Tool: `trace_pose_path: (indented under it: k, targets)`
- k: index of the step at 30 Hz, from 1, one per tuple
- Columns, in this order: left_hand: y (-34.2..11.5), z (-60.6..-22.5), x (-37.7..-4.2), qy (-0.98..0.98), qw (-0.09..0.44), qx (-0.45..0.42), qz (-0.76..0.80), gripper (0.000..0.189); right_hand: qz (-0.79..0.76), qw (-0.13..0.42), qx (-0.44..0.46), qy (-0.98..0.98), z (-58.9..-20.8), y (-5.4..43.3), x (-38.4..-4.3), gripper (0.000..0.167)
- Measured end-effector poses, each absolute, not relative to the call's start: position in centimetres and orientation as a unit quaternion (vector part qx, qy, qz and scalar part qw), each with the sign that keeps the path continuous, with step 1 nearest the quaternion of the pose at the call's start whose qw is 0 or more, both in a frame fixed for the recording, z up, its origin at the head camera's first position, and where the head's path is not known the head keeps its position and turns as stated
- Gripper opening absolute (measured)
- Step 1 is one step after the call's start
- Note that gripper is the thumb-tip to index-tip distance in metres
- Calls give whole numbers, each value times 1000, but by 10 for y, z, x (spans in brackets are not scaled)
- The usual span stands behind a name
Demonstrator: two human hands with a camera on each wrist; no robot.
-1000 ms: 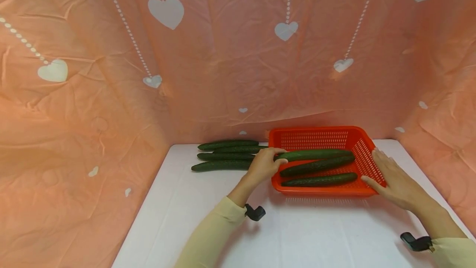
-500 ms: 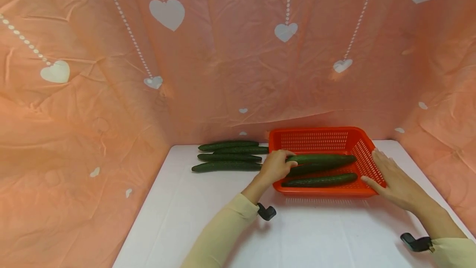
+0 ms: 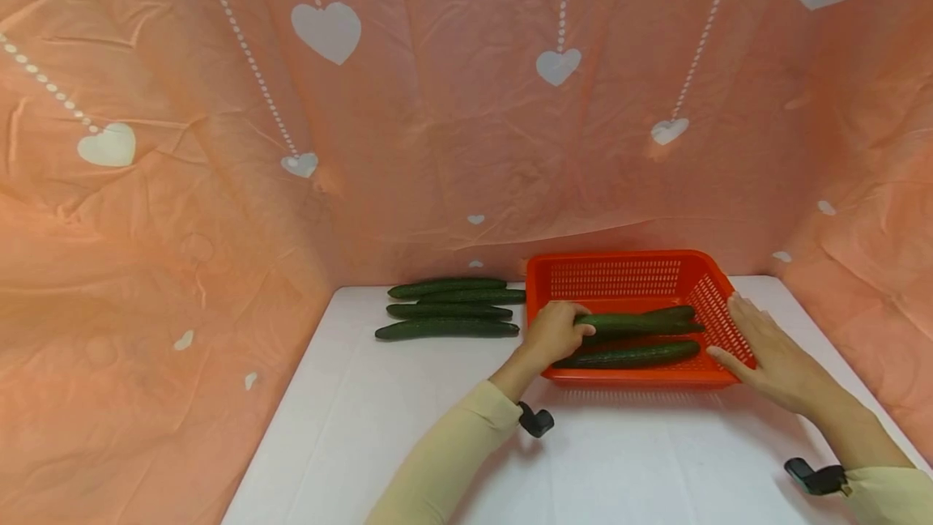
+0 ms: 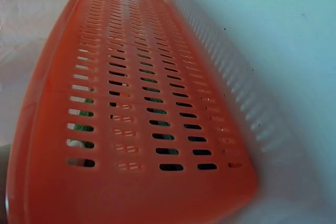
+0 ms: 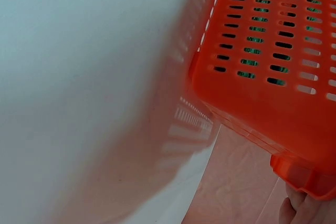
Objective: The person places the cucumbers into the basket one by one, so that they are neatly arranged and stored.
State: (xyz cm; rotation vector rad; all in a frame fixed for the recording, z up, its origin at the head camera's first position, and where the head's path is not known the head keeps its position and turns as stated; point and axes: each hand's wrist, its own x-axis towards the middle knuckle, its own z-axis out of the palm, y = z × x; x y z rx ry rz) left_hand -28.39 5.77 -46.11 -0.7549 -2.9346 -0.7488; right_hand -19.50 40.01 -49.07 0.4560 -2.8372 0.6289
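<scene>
Since the earlier frame, the left hand (image 3: 552, 337) has carried its cucumber (image 3: 619, 325) farther right and lower into the red basket (image 3: 641, 378). Step in hand, as judged: laying it down, the next move calling for release; the left fingers grip its left end, its length extending rightward from them, while the right hand (image 3: 783, 359), fingers straight, steadies the basket's right rim

Seven cucumbers (image 3: 447, 329), one basket (image 3: 641, 377), one left hand (image 3: 552, 336), one right hand (image 3: 781, 363), two wrist cameras (image 3: 826, 479), one table (image 3: 350, 420)
</scene>
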Motion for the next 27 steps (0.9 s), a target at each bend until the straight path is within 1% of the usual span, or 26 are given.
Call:
trace_pose_path:
  k: [5,12,16,21,24,27]
  targets:
    - [62,-460,-282,-943,15,-243,-228,28,216,96,152,-960,-490,400,-195,95]
    - [67,-466,-281,-945,0,-238,-223,28,219,78,139,-963,-490,398,-195,96]
    - [64,-465,-279,-942,14,-245,-230,30,221,65,132,-964,-489,397,-195,97]
    - [54,-453,-281,-927,26,-241,-287,29,220,65,131,-965,-488,398,-196,97]
    - [40,-448,-283,-917,19,-236,-322,27,219,71,132,-964,-488,398,-196,96]
    - [23,-446,-286,-915,23,-228,-332,25,222,71,134,-963,-489,398,-195,96]
